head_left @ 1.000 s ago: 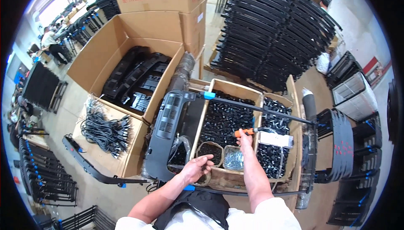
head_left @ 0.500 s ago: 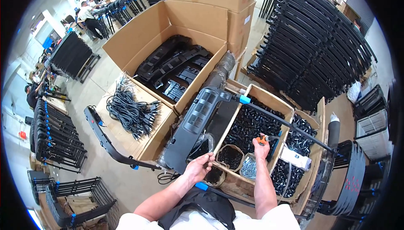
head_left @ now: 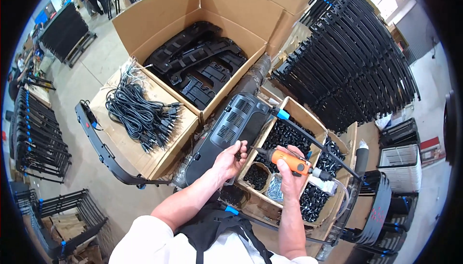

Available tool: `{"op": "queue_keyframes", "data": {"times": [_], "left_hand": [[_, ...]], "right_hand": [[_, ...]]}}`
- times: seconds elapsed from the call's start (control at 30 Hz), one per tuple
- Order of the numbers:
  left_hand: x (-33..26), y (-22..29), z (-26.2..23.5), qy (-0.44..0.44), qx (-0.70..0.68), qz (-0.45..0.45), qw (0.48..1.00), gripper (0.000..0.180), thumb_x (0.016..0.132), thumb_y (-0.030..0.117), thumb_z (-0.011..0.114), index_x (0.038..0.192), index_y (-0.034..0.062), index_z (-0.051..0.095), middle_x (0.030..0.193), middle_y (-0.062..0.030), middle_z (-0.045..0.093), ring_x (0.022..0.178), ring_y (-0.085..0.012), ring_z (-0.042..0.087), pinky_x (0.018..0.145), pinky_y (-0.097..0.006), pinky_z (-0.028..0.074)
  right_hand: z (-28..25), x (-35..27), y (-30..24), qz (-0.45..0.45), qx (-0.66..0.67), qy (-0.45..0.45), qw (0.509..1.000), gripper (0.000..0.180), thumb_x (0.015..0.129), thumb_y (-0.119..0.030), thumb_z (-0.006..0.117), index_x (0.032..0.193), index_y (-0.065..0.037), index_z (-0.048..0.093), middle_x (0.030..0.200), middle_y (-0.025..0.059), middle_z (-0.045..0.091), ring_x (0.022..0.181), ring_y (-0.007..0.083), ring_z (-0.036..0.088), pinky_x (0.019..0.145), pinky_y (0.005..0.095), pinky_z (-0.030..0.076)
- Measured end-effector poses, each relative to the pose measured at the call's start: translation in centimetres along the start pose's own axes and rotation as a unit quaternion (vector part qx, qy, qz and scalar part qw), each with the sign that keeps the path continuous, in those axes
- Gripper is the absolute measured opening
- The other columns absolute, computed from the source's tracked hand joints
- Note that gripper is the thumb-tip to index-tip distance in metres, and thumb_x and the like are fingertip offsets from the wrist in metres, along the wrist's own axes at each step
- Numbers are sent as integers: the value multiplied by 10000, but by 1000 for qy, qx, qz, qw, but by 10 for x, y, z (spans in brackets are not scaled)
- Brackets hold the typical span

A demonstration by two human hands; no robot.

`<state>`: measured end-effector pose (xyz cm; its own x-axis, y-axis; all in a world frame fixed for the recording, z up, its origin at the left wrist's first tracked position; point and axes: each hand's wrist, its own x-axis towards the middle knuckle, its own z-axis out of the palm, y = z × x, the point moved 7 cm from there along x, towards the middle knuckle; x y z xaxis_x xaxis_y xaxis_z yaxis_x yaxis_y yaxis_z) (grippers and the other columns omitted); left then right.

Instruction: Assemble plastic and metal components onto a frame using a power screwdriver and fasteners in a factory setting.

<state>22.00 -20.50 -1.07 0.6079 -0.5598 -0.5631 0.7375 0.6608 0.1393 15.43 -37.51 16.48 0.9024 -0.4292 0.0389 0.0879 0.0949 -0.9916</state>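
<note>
My right hand is closed round an orange air screwdriver, whose hose trails off to the right. The tool's dark bit points left toward my left hand. That hand's fingers are pinched together just off the bit's tip; what they hold is too small to make out. Under the left hand lies a black vented plastic cover set in a black frame with blue clips. Below the tool are a round tub of small dark screws and a pile of silvery metal pieces.
A wooden bin holds several heaps of small black parts. Left of the cover, bundled black cables lie on a cardboard top beside an open carton of black mouldings. Stacked black frames stand far right.
The screwdriver has come up out of the bin area, swung to point left and moved near my left hand. My left hand has risen slightly. The view has shifted.
</note>
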Motion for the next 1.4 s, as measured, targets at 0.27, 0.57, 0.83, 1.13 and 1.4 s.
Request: {"op": "queue_keyframes", "data": {"times": [0.27,0.57,0.83,1.13,1.4], "left_hand": [[6,27,-4,-42,-27,-11,999,241,1088,278,611,1197,72,675,920,22,669,825,-111,627,714,-232,531],[13,49,-4,-66,-59,-33,995,246,1111,246,558,1232,68,677,870,7,660,741,-119,620,670,-262,564],[22,62,9,-62,-72,-49,994,290,1102,341,578,1207,94,687,821,33,608,712,-102,558,654,-246,505],[7,61,18,15,55,-27,998,333,1158,243,388,1270,-3,581,1110,-122,675,940,-225,670,819,-356,574],[-7,39,-5,-16,125,-41,991,240,1143,245,488,1143,85,667,902,13,645,718,-85,567,606,-238,469]], "right_hand": [[55,12,21,19,-34,2,999,565,885,-79,798,1387,9,555,1275,184,707,1146,237,691,1019,376,571],[77,25,27,25,-60,2,998,580,885,-100,805,1392,19,549,1287,182,704,1164,237,684,1020,374,564],[103,46,18,10,-97,-20,995,572,886,-85,801,1385,32,548,1286,186,708,1175,238,679,1054,384,537],[136,112,33,-48,-123,-21,991,537,901,-36,781,1381,30,548,1279,186,701,1174,235,670,1071,376,524],[148,145,63,-13,-112,-53,992,528,905,-66,804,1380,-24,577,1274,162,696,1168,218,660,1100,376,489]]}}
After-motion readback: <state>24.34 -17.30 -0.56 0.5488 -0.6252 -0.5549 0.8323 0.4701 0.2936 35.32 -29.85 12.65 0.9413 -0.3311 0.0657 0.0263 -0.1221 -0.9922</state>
